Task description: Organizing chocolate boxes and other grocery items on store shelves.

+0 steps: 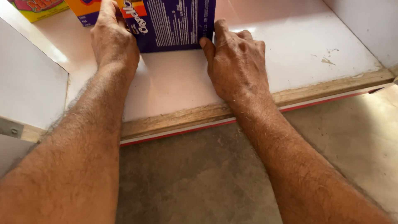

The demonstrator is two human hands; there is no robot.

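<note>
The purple carton (174, 25) is standing upright on the pale shelf (298, 49), towards the back and left of the shelf's middle, and both hands are closing on it from either side. Left of the purple carton, an orange box (85, 10) is sitting just beside it, and further left again a yellow-green box (37, 6) is showing at the picture's top edge. The left hand (114, 39) is pressing flat against the purple carton's left edge, fingers reaching up along it. The right hand (236, 62) is bracing the carton's lower right corner with thumb and fingertips. Judging by this grip, the carton is being squared into place beside the orange box. The next move would call for even pressure from both sides so it stays upright. In front of the purple carton, the shelf's worn wooden lip (186, 116) is running across, with the bare concrete floor (207, 178) below.
</note>
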